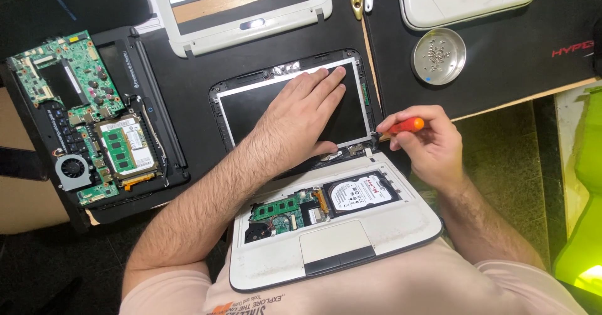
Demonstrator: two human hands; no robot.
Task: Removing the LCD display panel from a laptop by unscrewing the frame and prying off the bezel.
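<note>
A view from above of a workbench with an opened small white laptop (338,240) in the lower centre of the frame. The left hand (301,117) lies flat and open, fingers spread, palm pressed on the dark screen panel (251,111) of the laptop's lid, which lies folded back flat in the centre of the frame. The right hand (426,142) is curled closed around an orange-handled screwdriver (404,126), held like a pen, its tip at the lower right corner of the screen frame, near the hinge (355,147). The two hands sit close together, the screwdriver tip just right of the left hand's thumb.

Below the hands, the laptop's base has its keyboard off, showing a hard drive (362,193), a green memory module (276,207) and the touchpad (335,243).

At the left of the frame lies a second dismantled laptop with a green circuit board (66,70) and small fan (73,168). At the upper right, a round metal dish (439,56) holds screws, well apart from the right hand. A white screen bezel (244,23) lies at the top centre.
</note>
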